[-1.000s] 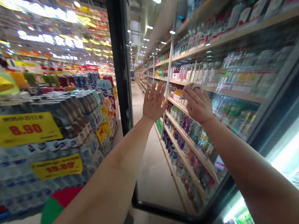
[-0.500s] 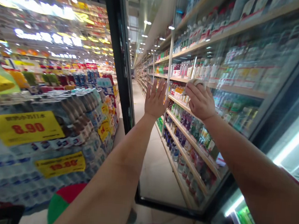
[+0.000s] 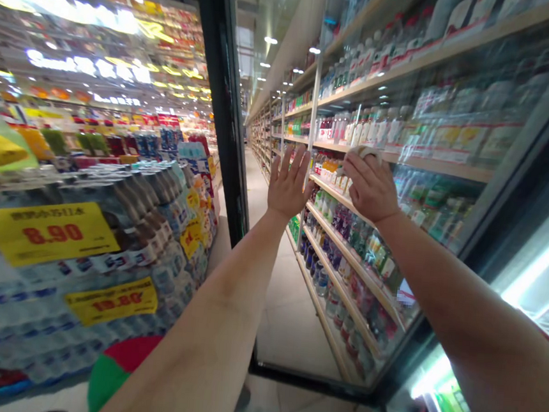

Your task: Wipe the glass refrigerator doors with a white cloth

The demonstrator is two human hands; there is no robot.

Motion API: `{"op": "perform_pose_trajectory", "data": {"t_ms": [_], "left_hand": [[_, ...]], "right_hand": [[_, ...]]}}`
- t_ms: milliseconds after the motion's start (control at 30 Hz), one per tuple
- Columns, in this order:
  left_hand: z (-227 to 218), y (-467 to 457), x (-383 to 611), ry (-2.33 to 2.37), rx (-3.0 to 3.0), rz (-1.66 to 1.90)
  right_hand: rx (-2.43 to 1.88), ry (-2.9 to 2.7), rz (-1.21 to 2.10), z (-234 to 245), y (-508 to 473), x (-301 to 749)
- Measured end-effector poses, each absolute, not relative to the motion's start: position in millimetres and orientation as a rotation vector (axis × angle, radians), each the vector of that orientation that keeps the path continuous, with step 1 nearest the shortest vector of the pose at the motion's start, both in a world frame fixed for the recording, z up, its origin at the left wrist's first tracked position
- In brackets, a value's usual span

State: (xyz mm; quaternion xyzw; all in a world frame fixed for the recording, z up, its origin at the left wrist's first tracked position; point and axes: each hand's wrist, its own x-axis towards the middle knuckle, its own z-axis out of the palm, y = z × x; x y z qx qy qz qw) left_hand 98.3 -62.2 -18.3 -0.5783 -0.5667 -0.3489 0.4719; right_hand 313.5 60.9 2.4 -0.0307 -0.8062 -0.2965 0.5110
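Note:
A black-framed glass door point(image 3: 308, 337) of a drinks cooler stands swung out in front of me. My left hand point(image 3: 288, 185) lies flat against the pane with its fingers spread, and nothing is in it. To its right, my right hand point(image 3: 376, 188) presses a pale, crumpled cloth point(image 3: 370, 153) to the glass. Only the upper edge of the cloth shows past the fingers; the palm side is hidden. Both arms are stretched forward at about the same height.
Through the pane, shelves of bottled drinks point(image 3: 358, 127) run down an aisle. Stacked packs of bottles point(image 3: 126, 193) with yellow price signs point(image 3: 48, 231) stand at the left. The lit cooler interior point(image 3: 458, 408) is at the lower right. A red and green rounded object point(image 3: 111, 371) sits below my left arm.
Both hands and the door frame appear slightly farther right in the view. The left hand stays spread, and the right keeps its hold on the cloth.

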Motion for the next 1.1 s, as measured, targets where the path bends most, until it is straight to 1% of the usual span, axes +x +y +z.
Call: {"op": "perform_pose_trajectory", "data": {"t_ms": [133, 200, 300, 367, 467, 567, 633, 667, 800, 967, 1033, 1100], "left_hand": [[-18.2, -62.9, 98.7, -1.387, -1.417, -0.858], [-18.4, -63.0, 98.6, -1.377, -1.413, -0.853], [-18.8, -62.6, 97.8, -1.353, -1.387, -0.849], [-19.1, -62.0, 96.9, -1.337, -1.374, -0.850], [-19.4, -61.0, 95.4, -1.328, -1.395, -0.860], [-19.6, -60.1, 94.4, -1.338, -1.401, -0.860], [-20.0, -59.5, 93.9, -1.336, -1.375, -0.848], [-20.3, -59.2, 93.7, -1.330, -1.358, -0.839], [-21.8, -57.9, 92.5, -1.285, -1.310, -0.799], [-22.2, -56.9, 91.4, -1.286, -1.314, -0.795], [-22.2, -56.3, 91.2, -1.288, -1.310, -0.790], [-22.3, -55.6, 91.0, -1.281, -1.292, -0.779]], "right_hand": [[-0.111, -1.939, -0.736, -3.6, 57.6, 313.9], [-0.012, -2.044, -0.805, -0.7, 59.0, 316.8], [0.171, -2.147, -0.911, 20.7, 66.8, 323.4], [0.063, -1.994, -0.854, 42.9, 71.8, 326.1], [-0.151, -1.739, -0.671, 71.6, 71.3, 322.7], [-0.042, -1.944, -0.731, 83.7, 64.7, 313.5], [0.033, -2.054, -0.798, 85.7, 63.0, 308.3], [0.008, -2.014, -0.787, 86.1, 63.5, 306.4], [-0.202, -1.654, -0.639, 83.7, 66.3, 300.5], [-0.042, -1.962, -0.805, 72.9, 61.7, 302.2], [-0.146, -1.877, -0.770, 70.6, 63.6, 306.6], [-0.329, -1.628, -0.649, 68.0, 67.0, 310.7]]}}
